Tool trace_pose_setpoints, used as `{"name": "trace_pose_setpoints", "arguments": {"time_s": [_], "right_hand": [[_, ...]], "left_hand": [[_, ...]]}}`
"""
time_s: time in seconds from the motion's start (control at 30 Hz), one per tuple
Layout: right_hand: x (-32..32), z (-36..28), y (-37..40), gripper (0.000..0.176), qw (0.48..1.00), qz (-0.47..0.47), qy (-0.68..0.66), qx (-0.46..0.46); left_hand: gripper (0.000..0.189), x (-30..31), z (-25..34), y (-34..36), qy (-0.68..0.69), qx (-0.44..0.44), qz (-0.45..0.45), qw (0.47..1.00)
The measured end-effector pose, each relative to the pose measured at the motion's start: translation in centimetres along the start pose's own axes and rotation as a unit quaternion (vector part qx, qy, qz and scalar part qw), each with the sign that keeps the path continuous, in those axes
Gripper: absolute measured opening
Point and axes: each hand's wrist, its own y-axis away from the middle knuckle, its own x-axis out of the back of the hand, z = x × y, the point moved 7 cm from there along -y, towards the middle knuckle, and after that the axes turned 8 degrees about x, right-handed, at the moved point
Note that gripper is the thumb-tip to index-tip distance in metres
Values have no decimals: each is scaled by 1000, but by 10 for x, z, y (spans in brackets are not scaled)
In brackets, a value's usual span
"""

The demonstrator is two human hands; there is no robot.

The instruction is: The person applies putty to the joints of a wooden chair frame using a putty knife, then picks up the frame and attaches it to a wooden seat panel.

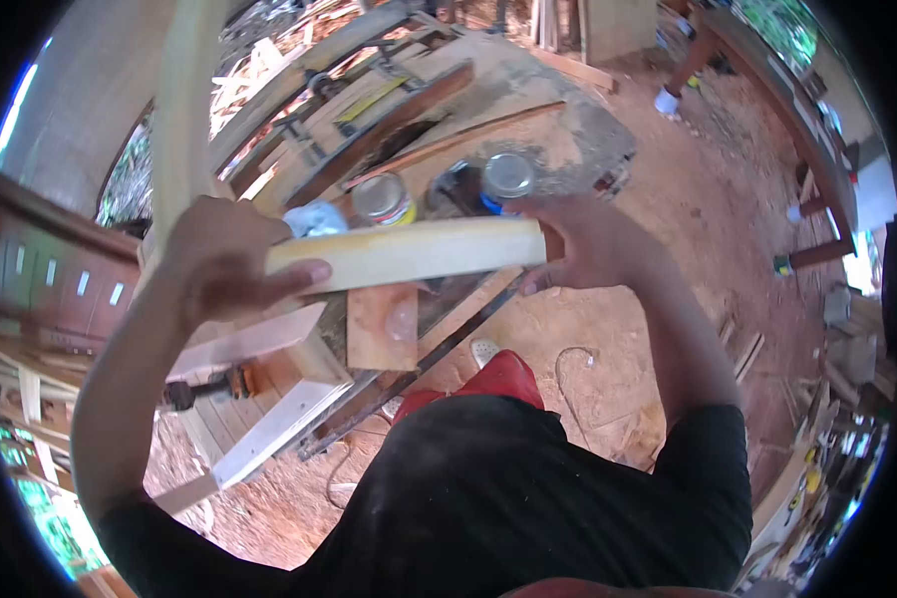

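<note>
Pale wooden bar (419, 249) is in the middle of the scene, roughly level, running left to right above the near side of the cluttered bench (568, 130). Left hand (224, 254) grips its left end, thumb laid along the near face. Right hand (598, 239) has the right end, fingers curled over the top, thumb under; some blur there. Upright pale beam (181, 100) rises on the left right behind the left hand; can't tell if it's joined to the bar.

Handling notes, my judgement: two-end grip suits a piece this long. Take weight evenly so neither end dips. Thumb and fingertips should sit off the end face at the right, in case it meets something. Watch clearance on the far side: yellow-labelled tin (382, 199) and lidded jar (508, 177) stand close behind the bar. Turn it slowly; wooden block (381, 334) lies just below on the near side.
</note>
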Motion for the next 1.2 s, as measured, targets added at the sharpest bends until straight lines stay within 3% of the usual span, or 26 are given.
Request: {"name": "trace_pose_setpoints", "arguments": {"time_s": [0.1,0.2,0.3,0.4,0.5,0.6,0.77,0.93,1.0,1.07,1.2], "right_hand": [[-37,54,44,93,992,-58,-82,-83],[-70,81,97,83,984,40,-148,-94],[-101,99,144,79,967,121,-173,-142],[-121,112,179,76,937,140,-221,-232],[-133,123,203,70,888,211,-264,-312],[-132,143,205,64,851,174,-279,-410],[-137,175,199,63,831,255,-274,-411],[-123,192,156,67,853,213,-259,-400],[-102,185,121,73,853,201,-264,-402],[-91,188,88,81,875,183,-237,-379],[-66,186,28,95,905,129,-161,-371]], "left_hand": [[71,-3,57,-69,-45,-88,-48,994],[73,10,115,-124,-71,-173,-47,981],[71,20,171,-174,-81,-320,24,944],[65,29,226,-220,-103,-394,19,913],[53,42,276,-267,-130,-387,29,913],[48,68,291,-276,-82,-391,157,903],[50,76,218,-245,82,-241,174,951],[48,13,92,-191,218,-64,111,968],[46,-30,56,-152,266,-5,126,956],[45,-69,37,-113,322,115,41,939],[44,-128,28,-27,396,206,-1,895]]}}
